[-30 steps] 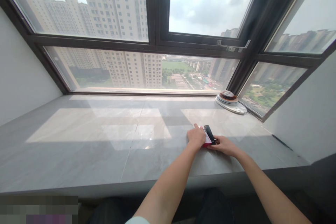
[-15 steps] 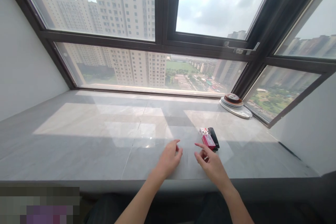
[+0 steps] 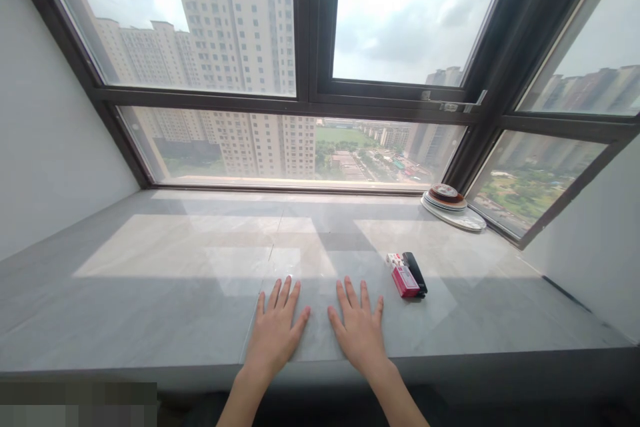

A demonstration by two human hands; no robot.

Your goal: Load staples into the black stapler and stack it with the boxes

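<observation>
Both my hands lie palm down near the front edge of a grey marble-look windowsill [image 3: 165,320]. My left hand [image 3: 276,333] has its fingers spread and holds nothing. A short gap separates it from my right hand [image 3: 361,330], which is also flat, fingers apart, with nothing in it. To the right of my right hand, apart from it, lies a small pink and white box [image 3: 404,279]. Against the box's right side rests a black stapler [image 3: 416,273].
A stack of plates [image 3: 447,203] stands in the back right corner, on a larger whitish oval plate or board [image 3: 467,220]. Dark-framed windows [image 3: 305,107] rise along the back and right. White walls [image 3: 45,147] close off both sides.
My hands have gone from hovering with curled, pointing fingers to lying flat with fingers spread. Both have shifted left. The box and stapler keep their place on the sill; the view has tilted slightly.
</observation>
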